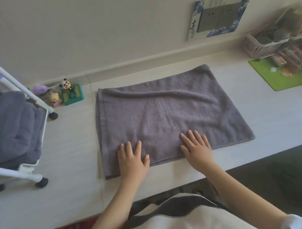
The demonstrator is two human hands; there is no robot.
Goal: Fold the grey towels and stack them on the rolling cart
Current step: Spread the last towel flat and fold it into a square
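**Both palms flat on a half-folded towel**

Nearest the camera, two bare forearms reach over the edge of the worktop (284, 112) to a grey towel (168, 112) lying spread in front of the person. Its left edge shows doubled layers, so it looks folded once already. The left hand (132, 157) and right hand (196, 148) both rest palm-down on the towel's near edge, fingers straight and slightly spread, gripping nothing; this reads as smoothing or pinning the cloth so it lies flat before the next fold. A long ridge of wrinkle crosses the far half, so the flattening seems unfinished.

To the left, the white rolling cart (35, 107) stands on the worktop, well apart from the towel, with folded grey towels (7, 128) already piled on its shelf. That placement keeps the stack within reach of the left arm. Small figurines (67, 93) sit beside the cart against the wall.
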